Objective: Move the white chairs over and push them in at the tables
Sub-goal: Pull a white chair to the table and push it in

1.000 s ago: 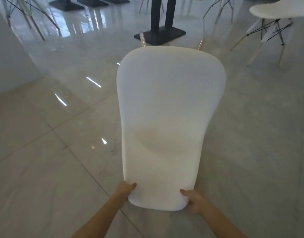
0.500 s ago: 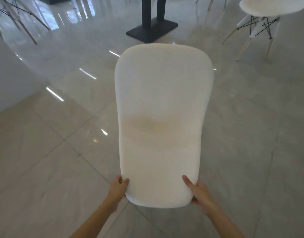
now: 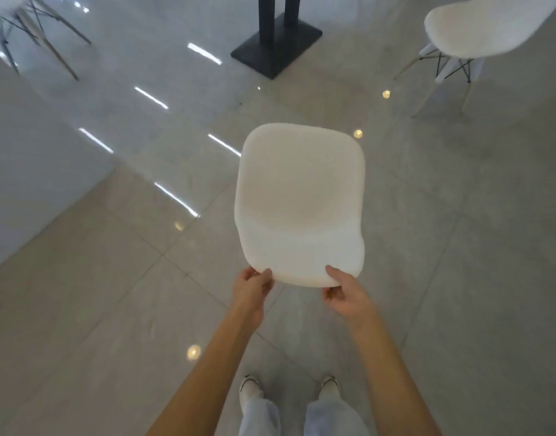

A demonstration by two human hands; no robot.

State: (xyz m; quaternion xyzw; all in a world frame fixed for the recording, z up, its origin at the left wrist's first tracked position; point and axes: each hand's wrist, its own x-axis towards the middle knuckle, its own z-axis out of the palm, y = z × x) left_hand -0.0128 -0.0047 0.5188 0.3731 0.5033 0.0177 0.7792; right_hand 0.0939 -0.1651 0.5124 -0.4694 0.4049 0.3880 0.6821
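White chair (image 3: 298, 196) backrest top edge is pinched by left hand (image 3: 251, 289) and right hand (image 3: 345, 294), thumbs on top, fingers curled beneath.

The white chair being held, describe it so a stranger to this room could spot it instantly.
Start at the black table base at the top of the view. Just nearer, mid-floor, is the white chair, its near edge gripped by the left hand and right hand. Unlike the untouched chair at upper right, its legs are hidden.
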